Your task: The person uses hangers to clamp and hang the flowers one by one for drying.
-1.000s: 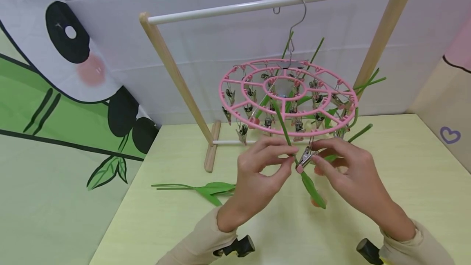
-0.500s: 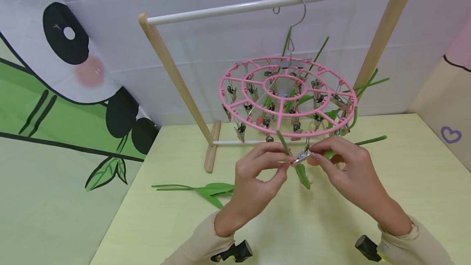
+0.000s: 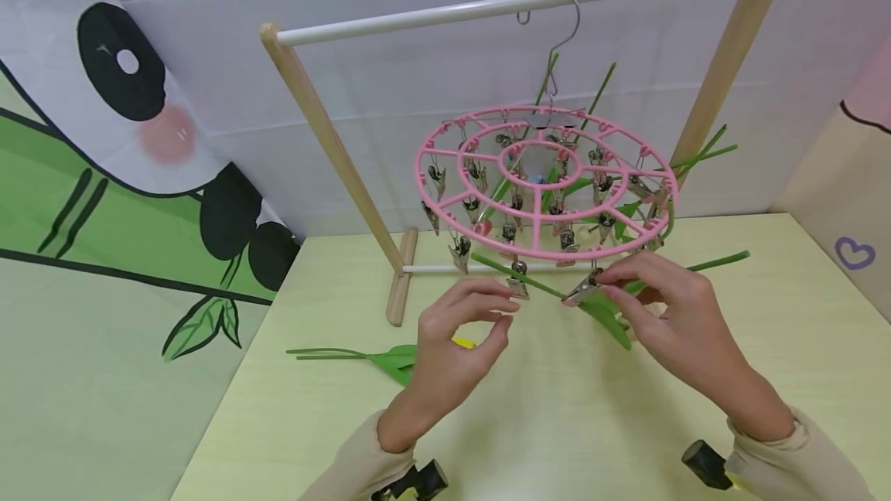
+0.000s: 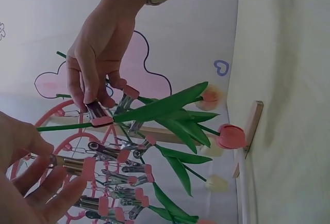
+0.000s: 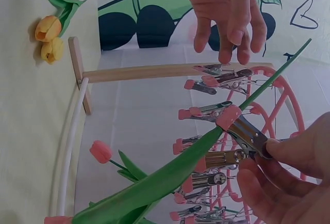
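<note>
My right hand (image 3: 671, 323) pinches the handles of a metal clip (image 3: 583, 289) under the pink round hanger's front edge. The clip's pink-tipped end (image 5: 229, 116) bites a tulip's green stem (image 3: 518, 275), which slants up to the left. The tulip's leaf (image 5: 154, 182) reaches down from the clip, and a pink bloom (image 4: 231, 136) shows in the left wrist view. My left hand (image 3: 459, 350) holds nothing; its fingers are loosely bent beside another hanging clip (image 3: 517, 281). The pink hanger (image 3: 537, 234) hangs by a metal hook, with more tulips clipped behind.
The hanger's rod (image 3: 418, 19) is white, set on wooden posts (image 3: 334, 145). Green stems with yellow tulips (image 5: 49, 28) lie on the table (image 3: 278, 439) at left. Several clips dangle around both rings. A cloth backdrop (image 3: 390, 83) stands behind.
My left hand has let go of the stem and drawn back left and down. The stem has tipped leftward, nearer level. My right hand still pinches the clip, slightly further right.
</note>
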Available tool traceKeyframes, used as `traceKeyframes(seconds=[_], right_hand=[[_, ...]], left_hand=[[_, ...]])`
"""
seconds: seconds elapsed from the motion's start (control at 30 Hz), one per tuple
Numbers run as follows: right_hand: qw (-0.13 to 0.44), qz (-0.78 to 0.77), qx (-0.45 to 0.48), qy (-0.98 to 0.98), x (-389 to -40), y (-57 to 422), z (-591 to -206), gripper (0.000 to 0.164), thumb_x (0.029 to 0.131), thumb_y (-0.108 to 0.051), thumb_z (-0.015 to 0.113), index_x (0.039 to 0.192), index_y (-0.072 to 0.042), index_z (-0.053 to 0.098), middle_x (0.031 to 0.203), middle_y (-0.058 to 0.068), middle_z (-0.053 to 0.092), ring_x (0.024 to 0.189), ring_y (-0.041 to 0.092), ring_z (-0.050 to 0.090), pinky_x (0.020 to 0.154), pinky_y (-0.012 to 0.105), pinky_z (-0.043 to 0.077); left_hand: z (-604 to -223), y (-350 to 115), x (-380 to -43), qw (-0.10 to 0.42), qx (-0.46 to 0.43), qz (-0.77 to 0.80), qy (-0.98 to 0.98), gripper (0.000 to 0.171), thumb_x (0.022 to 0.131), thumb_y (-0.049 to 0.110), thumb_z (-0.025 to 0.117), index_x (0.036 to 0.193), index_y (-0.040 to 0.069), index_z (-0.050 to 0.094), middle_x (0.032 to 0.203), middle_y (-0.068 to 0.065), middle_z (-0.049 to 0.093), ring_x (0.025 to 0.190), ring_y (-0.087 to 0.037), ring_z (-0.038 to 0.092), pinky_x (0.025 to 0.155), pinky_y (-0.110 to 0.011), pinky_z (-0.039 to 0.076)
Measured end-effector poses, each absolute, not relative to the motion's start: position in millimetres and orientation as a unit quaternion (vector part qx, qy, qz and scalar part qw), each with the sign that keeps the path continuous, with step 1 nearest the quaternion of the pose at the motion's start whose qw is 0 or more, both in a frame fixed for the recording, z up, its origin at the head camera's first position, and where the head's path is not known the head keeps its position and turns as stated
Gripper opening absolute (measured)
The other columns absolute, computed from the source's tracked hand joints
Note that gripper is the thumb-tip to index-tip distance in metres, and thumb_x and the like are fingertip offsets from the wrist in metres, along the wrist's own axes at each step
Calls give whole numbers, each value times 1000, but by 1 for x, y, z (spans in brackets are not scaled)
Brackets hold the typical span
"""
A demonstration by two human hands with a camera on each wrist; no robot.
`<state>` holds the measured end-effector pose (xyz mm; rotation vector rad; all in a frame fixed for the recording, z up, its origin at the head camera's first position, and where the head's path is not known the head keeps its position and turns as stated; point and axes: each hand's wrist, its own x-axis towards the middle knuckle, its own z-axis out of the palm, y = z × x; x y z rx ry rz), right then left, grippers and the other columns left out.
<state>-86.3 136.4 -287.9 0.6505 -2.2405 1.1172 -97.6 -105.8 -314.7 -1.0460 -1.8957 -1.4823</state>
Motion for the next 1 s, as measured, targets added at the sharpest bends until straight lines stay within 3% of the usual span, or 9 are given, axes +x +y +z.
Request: traceKeyframes(seconds=[0.47, 0.7, 1.0], right_hand=[[275, 390, 237, -846, -83, 149, -280, 31, 72, 15, 72, 90, -11, 70, 90, -4, 65, 73, 0, 56, 62, 9, 49], [276, 372, 240, -853, -84, 157, -277, 32, 72, 16, 72, 90, -10, 70, 90, -5, 65, 71, -1, 56, 61, 8, 49], [275, 357, 242, -859, -87, 171, -272, 34, 71, 16, 72, 91, -11, 70, 88, -8, 65, 73, -2, 57, 62, 7, 48]], left_hand=[[-337, -134, -104, 201, -350, -505, -763, 27, 78, -4, 69, 102, 8, 67, 99, -6, 66, 94, -19, 62, 74, -34, 57], [-346, -157, -104, 150, -310, -478, -808, 29, 79, 1, 72, 105, 13, 67, 105, 4, 65, 102, -14, 58, 78, -35, 56], [-359, -196, -107, 87, -235, -432, -866, 35, 77, -3, 73, 105, 16, 67, 106, 6, 64, 102, -15, 58, 80, -40, 55]])
